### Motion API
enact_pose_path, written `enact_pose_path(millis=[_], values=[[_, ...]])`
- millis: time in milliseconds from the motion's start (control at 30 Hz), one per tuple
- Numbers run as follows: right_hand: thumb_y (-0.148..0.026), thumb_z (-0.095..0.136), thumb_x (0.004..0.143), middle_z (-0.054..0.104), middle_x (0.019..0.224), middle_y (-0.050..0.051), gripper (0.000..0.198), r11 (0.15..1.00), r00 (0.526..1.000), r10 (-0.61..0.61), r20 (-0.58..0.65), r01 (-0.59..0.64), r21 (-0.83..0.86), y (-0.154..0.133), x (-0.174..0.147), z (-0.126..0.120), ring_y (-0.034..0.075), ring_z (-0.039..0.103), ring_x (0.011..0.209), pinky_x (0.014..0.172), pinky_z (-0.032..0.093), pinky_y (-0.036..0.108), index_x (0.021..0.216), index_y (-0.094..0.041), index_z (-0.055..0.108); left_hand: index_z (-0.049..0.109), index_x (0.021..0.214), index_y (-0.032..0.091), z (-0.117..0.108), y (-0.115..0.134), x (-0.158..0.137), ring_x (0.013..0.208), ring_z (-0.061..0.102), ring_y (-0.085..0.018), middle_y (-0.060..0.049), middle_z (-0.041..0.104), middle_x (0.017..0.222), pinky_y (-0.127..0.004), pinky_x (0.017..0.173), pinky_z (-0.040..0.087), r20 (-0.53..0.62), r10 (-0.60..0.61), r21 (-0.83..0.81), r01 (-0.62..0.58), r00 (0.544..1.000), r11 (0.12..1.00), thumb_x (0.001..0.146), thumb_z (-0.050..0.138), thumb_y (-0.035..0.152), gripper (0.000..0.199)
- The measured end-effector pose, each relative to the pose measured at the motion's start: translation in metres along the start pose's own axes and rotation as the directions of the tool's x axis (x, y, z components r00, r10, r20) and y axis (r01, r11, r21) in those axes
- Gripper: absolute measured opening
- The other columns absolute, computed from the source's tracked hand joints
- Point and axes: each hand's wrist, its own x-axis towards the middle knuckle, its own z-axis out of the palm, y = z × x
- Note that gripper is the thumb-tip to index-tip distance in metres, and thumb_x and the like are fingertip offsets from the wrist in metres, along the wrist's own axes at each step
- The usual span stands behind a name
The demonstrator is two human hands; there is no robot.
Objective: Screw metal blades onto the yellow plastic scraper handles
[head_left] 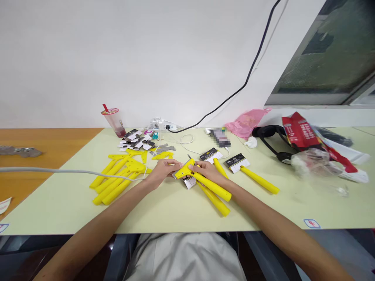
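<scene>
Both hands meet over the middle of the table at a yellow scraper (211, 187), whose long handle slants down to the right. My left hand (161, 172) is closed with its fingertips at the grey blade edge of the scraper's head. My right hand (207, 170) pinches the head near the handle, thumb on top. Under and beside the right hand lie yellow scraper handles (213, 199) with black-and-white cards (236, 162) at their heads. To the left is a pile of yellow scraper handles (117, 183). Behind it are grey blades (166, 148) and loose yellow head pieces (162, 155).
At the back left stand a plastic cup (113, 121) with a red straw and a heap of cards (134, 139). A power strip (171, 127) sits by the wall. Headphones (272, 142), a red package (300, 132) and a pink bag (246, 123) lie right. A grey cable (73, 171) crosses left.
</scene>
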Motion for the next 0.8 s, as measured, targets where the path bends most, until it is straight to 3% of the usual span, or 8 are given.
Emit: enact_pose_path(millis=[233, 567, 700, 800], values=[[-0.057, 0.090, 0.078, 0.079, 0.079, 0.002, 0.039, 0.998, 0.998, -0.068, -0.014, 0.068, 0.002, 0.005, 0.001, 0.000, 0.017, 0.067, 0.067, 0.059, 0.047, 0.026, 0.083, -0.021, 0.075, 0.084, 0.083, 0.017, 0.004, 0.001, -0.002, 0.074, 0.064, -0.016, -0.004, 0.075, 0.079, -0.028, 0.069, 0.052, -0.003, -0.013, -0.019, 0.013, 1.000, 1.000, 0.061, 0.100, 0.056, 0.048], [-0.051, 0.093, 0.074, 0.076, 0.078, 0.000, 0.037, 0.996, 0.999, -0.041, -0.028, 0.043, 0.076, 0.007, -0.001, 0.005, 0.016, 0.065, 0.065, 0.060, 0.048, 0.026, 0.082, -0.021, 0.073, 0.088, 0.092, 0.018, 0.008, -0.005, -0.001, 0.082, 0.065, -0.019, -0.008, 0.080, 0.092, -0.028, 0.070, 0.046, -0.061, -0.005, -0.025, 0.004, 0.998, 1.000, 0.062, 0.100, 0.051, 0.045], [-0.053, 0.093, 0.074, 0.073, 0.070, -0.002, 0.038, 0.998, 0.997, -0.049, -0.054, 0.051, 0.043, 0.004, -0.002, 0.008, 0.014, 0.060, 0.057, 0.054, 0.045, 0.026, 0.081, -0.022, 0.073, 0.087, 0.089, 0.019, 0.008, -0.003, -0.001, 0.080, 0.063, -0.018, -0.006, 0.078, 0.089, -0.029, 0.071, 0.046, -0.072, 0.009, -0.008, -0.010, 0.997, 1.000, 0.063, 0.099, 0.050, 0.042], [-0.054, 0.092, 0.074, 0.074, 0.070, -0.002, 0.039, 0.996, 0.999, -0.036, -0.028, 0.038, 0.076, 0.002, -0.003, 0.010, 0.015, 0.063, 0.056, 0.056, 0.049, 0.027, 0.082, -0.022, 0.073, 0.086, 0.083, 0.019, 0.007, -0.001, -0.001, 0.077, 0.061, -0.017, -0.005, 0.076, 0.085, -0.029, 0.071, 0.046, -0.079, 0.009, -0.012, -0.010, 0.997, 1.000, 0.060, 0.099, 0.049, 0.040]])
